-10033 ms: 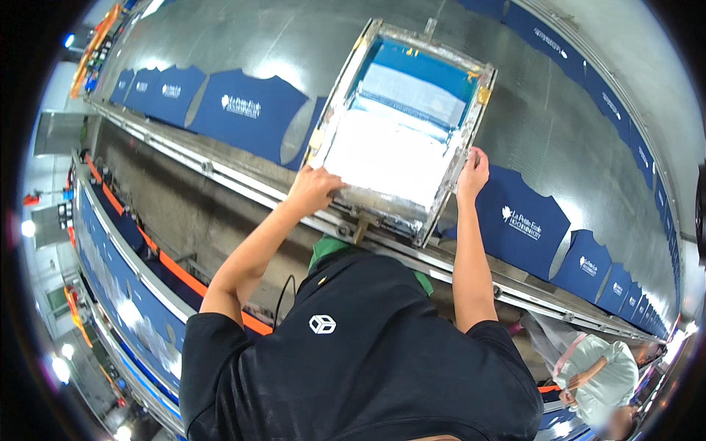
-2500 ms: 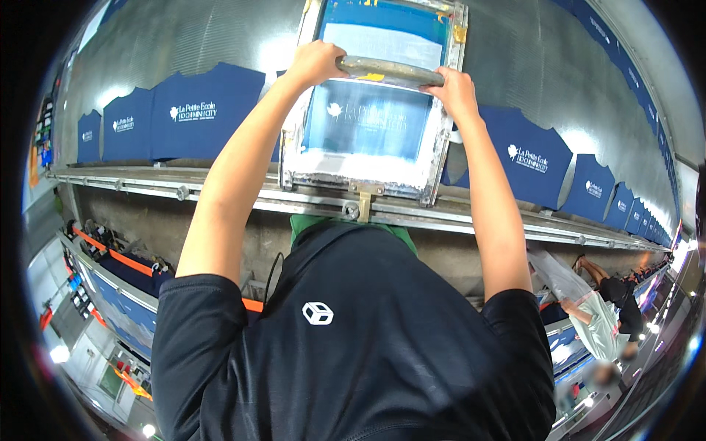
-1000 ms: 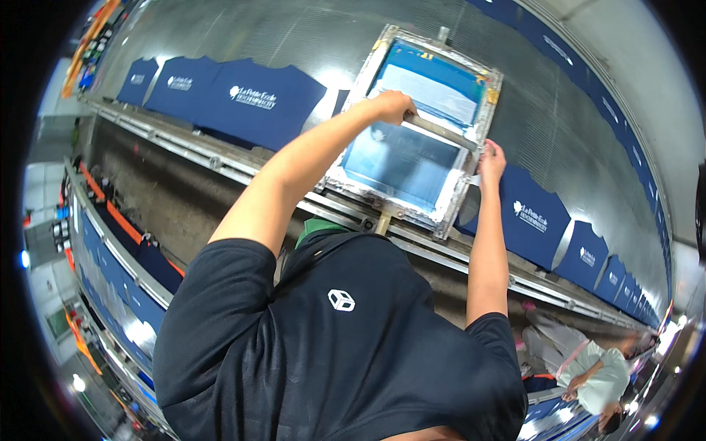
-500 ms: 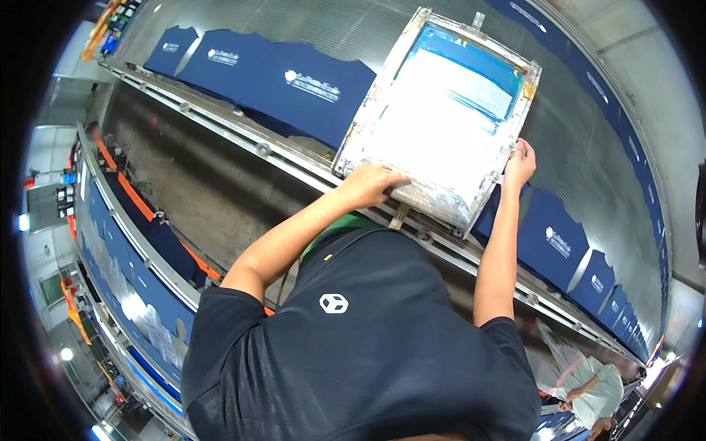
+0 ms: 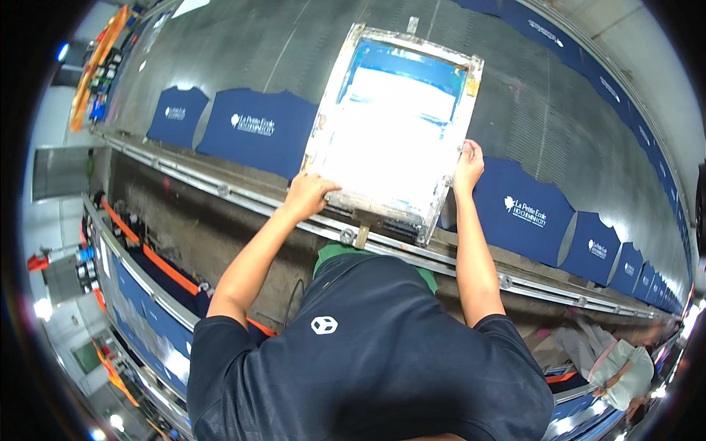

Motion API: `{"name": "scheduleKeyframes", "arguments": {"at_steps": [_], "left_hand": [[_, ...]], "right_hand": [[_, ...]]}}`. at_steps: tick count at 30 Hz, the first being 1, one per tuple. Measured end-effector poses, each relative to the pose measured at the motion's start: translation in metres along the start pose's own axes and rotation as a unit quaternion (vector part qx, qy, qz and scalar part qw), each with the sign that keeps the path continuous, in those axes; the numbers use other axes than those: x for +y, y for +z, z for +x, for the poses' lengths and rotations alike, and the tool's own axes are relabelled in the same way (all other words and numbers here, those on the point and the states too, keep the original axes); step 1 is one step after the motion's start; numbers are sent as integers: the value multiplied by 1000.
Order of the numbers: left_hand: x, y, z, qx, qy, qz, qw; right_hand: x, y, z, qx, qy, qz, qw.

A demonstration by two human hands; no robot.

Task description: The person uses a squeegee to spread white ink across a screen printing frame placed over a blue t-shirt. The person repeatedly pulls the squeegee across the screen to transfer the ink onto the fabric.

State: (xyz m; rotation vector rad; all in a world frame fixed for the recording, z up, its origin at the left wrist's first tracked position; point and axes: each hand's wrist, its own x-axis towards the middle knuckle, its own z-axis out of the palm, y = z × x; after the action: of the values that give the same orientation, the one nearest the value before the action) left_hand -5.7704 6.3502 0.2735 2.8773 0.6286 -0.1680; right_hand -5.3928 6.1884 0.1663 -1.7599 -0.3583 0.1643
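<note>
Nearest to us is our own dark navy shirt, filling the lower middle of the view, with both bare forearms reaching up and away from it. Just beyond the shirt a metal rail [image 5: 243,200] runs along the near edge of a long grey printing table [image 5: 243,66].

Our left hand [image 5: 309,195] closes over the near left corner of a metal-framed printing screen [image 5: 393,121], fingers curled around the frame's lower edge. Our right hand [image 5: 468,166] grips the frame's right side near its lower corner, fingers wrapped against the rim. Both hands hold the screen between them. The screen lies on the table straight ahead of us, its mesh pale white in the middle and blue toward the far end.

To either side of the screen, navy shirts lie flat in a row along the table: one [image 5: 254,130] just left of the frame and another [image 5: 522,213] just right of it, each with a small white print on its chest. More of them stretch away toward the far right.

At the lower right, another person in a light top [image 5: 610,364] stands well apart from us.
</note>
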Motion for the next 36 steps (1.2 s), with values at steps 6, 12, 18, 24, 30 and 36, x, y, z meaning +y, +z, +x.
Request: {"name": "scheduleKeyframes", "arguments": {"at_steps": [6,12,18,24,30,36], "left_hand": [[-4,-41,44,51,-8,-53,997],[-37,-58,164,-1,-32,-32,999],[-62,-87,247,-101,-18,-53,993],[-57,-72,247,-42,-13,-17,999],[-30,-34,142,-2,-29,-49,998],[-12,15,10,53,-29,-86,994]], "right_hand": [[0,13,-2,27,23,-116,993],[0,-20,18,-107,13,-285,953],[-148,15,51,-287,-191,-342,874],[-105,48,63,-303,-114,-421,847],[-91,18,-51,-256,-160,-376,876],[-68,-17,-176,-232,-208,-316,896]]}}
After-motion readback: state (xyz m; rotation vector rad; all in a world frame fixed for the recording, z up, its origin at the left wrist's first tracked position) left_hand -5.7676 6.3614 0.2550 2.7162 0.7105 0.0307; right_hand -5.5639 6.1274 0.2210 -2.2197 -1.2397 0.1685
